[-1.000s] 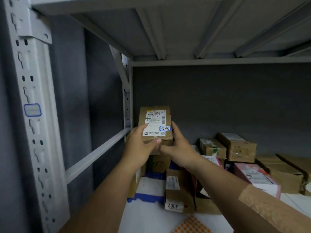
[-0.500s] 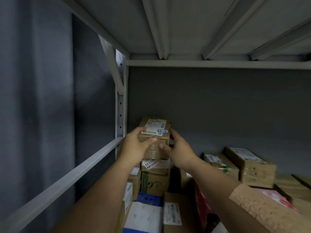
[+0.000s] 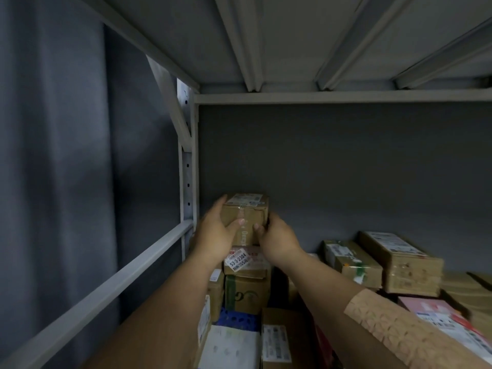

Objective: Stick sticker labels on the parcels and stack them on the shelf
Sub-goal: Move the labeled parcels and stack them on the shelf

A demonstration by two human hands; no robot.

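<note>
Parcels crowd the shelf (image 3: 149,251) floor nearest the camera: a white mailer (image 3: 229,347) and a flat brown carton (image 3: 285,339) lie between the forearms, so anything that falls lands among them. Farther in, the left hand (image 3: 215,235) and right hand (image 3: 277,239) each clasp a side of the small brown parcel (image 3: 246,218), thumbs on its front face, the grip clenched from both sides. It sits at the top of a narrow stack in the back-left corner, over the box with the 53-3-2304 label (image 3: 241,259) and the green-taped box (image 3: 246,295) beneath. I cannot tell whether its base is fully down. My worry is release: if it overhangs or sits skewed, the column could tip forward or toward the open side rail. The brown boxes (image 3: 383,259) stand well apart to the right.
</note>
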